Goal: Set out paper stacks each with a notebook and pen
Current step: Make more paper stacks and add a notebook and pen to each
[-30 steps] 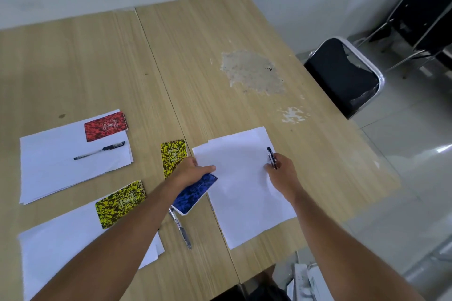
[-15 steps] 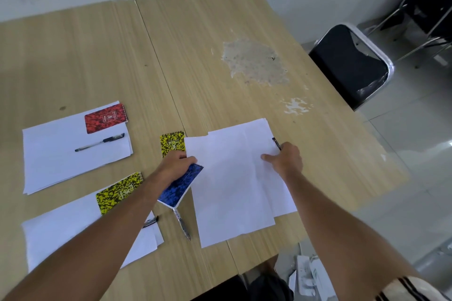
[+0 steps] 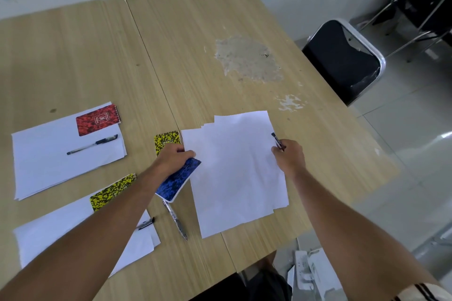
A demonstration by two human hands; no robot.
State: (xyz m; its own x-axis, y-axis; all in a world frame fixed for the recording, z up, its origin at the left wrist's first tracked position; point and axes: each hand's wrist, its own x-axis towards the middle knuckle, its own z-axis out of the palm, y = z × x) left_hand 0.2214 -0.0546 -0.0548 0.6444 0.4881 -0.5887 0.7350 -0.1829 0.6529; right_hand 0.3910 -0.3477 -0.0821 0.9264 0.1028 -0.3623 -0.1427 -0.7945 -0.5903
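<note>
Paper (image 3: 234, 173) lies in a loose, fanned stack near the front edge of the wooden tabletop (image 3: 195, 32), its sheets slightly askew. The person's right hand (image 3: 289, 157) rests on the stack's edge at about three o'clock, fingers closed around a dark pen (image 3: 277, 140) whose tip points away toward twelve. The left hand (image 3: 172, 157) sits at the stack's nine o'clock side, fingers wrapped around the top end of a blue notebook (image 3: 177, 182), which tilts down toward six and touches the paper's left edge. Just beyond that hand, at its twelve o'clock, a yellow notebook (image 3: 167, 139) lies flat on the wood, partly hidden by the knuckles. A loose pen (image 3: 175, 220) lies on the bare tabletop just below the blue notebook, at its six o'clock.

Well off toward nine o'clock a second paper stack (image 3: 61, 154) carries a red notebook (image 3: 97, 120) at its far corner and a black pen (image 3: 92, 144) just beneath it. Nearer the person, at roughly seven o'clock, a third stack (image 3: 56, 227) holds another yellow notebook (image 3: 112, 192) at its upper end; the left forearm crosses over it, and only the end of a pen (image 3: 146, 223) shows past the arm.

A black chair (image 3: 342, 61) with a metal frame stands off the tabletop's right side, around two o'clock.
</note>
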